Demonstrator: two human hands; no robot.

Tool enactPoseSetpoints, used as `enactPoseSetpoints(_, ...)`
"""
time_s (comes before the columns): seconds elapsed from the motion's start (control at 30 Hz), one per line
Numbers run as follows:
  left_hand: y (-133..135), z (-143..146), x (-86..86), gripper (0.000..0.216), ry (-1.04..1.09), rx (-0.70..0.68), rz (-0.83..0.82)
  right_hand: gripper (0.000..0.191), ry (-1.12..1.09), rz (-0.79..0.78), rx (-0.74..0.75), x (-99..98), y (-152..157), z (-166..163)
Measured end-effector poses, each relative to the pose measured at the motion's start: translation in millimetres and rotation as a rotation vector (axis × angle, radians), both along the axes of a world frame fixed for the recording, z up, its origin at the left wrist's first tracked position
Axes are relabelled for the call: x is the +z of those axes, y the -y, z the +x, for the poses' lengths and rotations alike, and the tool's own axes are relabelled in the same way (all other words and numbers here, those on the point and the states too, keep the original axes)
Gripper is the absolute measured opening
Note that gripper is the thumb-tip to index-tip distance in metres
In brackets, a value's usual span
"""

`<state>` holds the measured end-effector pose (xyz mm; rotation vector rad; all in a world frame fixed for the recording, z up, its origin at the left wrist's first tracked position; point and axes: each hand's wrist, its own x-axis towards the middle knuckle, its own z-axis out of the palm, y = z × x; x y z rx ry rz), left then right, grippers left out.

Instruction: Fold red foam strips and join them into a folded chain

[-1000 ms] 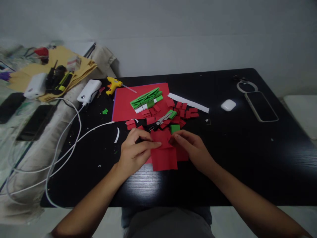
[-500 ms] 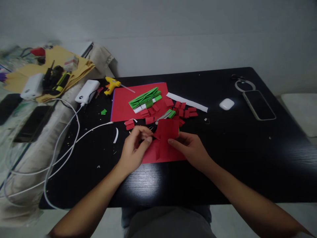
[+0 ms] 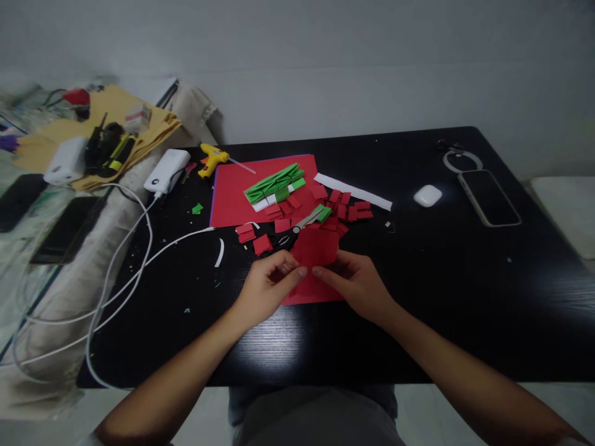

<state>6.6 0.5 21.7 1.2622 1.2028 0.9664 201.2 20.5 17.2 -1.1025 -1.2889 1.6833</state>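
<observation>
Between both hands a piece of red paper [image 3: 317, 246] is held up over the table. My left hand [image 3: 271, 282] pinches its lower left edge, thumb in front. My right hand [image 3: 357, 282] grips its lower right side, thumb in front and fingers behind. Beneath lies a larger red sheet [image 3: 311, 292], partly covered by the hands. Just beyond are scissors [image 3: 307, 220] with dark handles and a small folded red paper piece [image 3: 263, 244]. More folded red pieces [image 3: 341, 212] lie scattered behind the held paper.
Folded green paper [image 3: 274, 184] rests on a red sheet [image 3: 227, 195] at the back. A white paper strip [image 3: 353, 191], a yellow glue gun [image 3: 212, 161], a power bank [image 3: 166, 171] with a white cable [image 3: 149, 238], an earbud case [image 3: 427, 196] and a phone [image 3: 489, 198] surround the work.
My left hand has moved right to the held red paper, and a folded red piece now lies left of the scissors. The thumbs are closer together, and the paper tilts differently.
</observation>
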Motion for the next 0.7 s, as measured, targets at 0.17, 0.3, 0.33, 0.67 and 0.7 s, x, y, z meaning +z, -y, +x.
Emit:
enactPoseSetpoints(0.17, 0.3, 0.4, -2.0, 0.028, -0.01, -0.021, 0.009, 0.029, -0.003, -0.024, 0.012, -0.3, 0.4, -0.7)
enactPoseSetpoints(0.3, 0.1, -0.8, -3.7, 0.033, -0.033, -0.041, 0.034, 0.03, 0.0, -0.042, 0.028, -1.3, 1.4, -2.0)
enactPoseSetpoints(0.33, 0.1, -1.0, -3.7, 0.033, -0.033, -0.029, 0.04, 0.029, 0.004, -0.046, 0.029, -1.4, 1.4, -2.1)
enactPoseSetpoints(0.67, -1.9, 1.4, -3.8, 0.026, 0.077, -0.023, 0.002, 0.028, 0.02, -0.087, 0.034, -3.0, 1.0, -0.3)
enactPoseSetpoints(0.7, -2.0, 1.4, -3.9, 0.026, 0.086, -0.03, -0.007, 0.027, 0.007, -0.11, 0.041, -2.9, 0.8, -0.2)
